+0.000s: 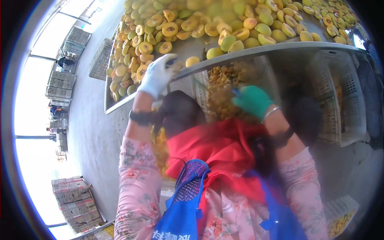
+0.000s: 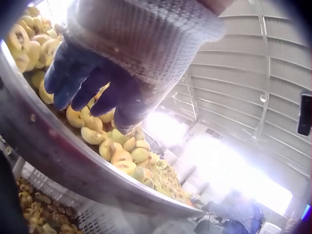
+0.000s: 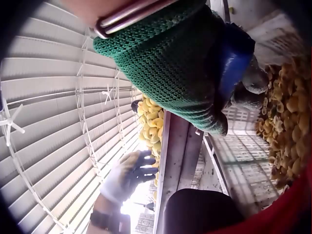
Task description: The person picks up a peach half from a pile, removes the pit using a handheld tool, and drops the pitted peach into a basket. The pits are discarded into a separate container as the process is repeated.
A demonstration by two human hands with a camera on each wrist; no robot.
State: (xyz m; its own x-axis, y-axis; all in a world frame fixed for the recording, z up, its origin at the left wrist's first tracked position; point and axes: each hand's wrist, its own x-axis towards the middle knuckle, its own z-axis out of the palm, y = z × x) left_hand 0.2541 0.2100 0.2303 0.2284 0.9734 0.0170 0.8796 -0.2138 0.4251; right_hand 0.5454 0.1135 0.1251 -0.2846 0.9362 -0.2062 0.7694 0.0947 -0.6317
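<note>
My left hand (image 1: 157, 75), in a white glove with a dark coated palm, hovers at the rim of a metal table (image 1: 276, 47). Its fingers (image 2: 73, 73) hang loosely spread above halved peaches (image 2: 124, 158). A single peach half (image 1: 193, 61) lies on the rim side, just right of this hand. My right hand (image 1: 256, 101), in a green glove, is lower, over a crate of small brown-yellow peach pieces (image 3: 287, 117). It grips a blue-handled tool (image 3: 235, 61), whose working end is hidden.
More peach halves (image 1: 169, 29) are heaped across the table. White plastic crates (image 1: 338, 100) stand beneath it at right, and another crate (image 1: 340, 216) of yellow fruit sits at lower right. Stacked crates (image 1: 76, 200) line the floor at left. My knees (image 1: 182, 112) are close under the rim.
</note>
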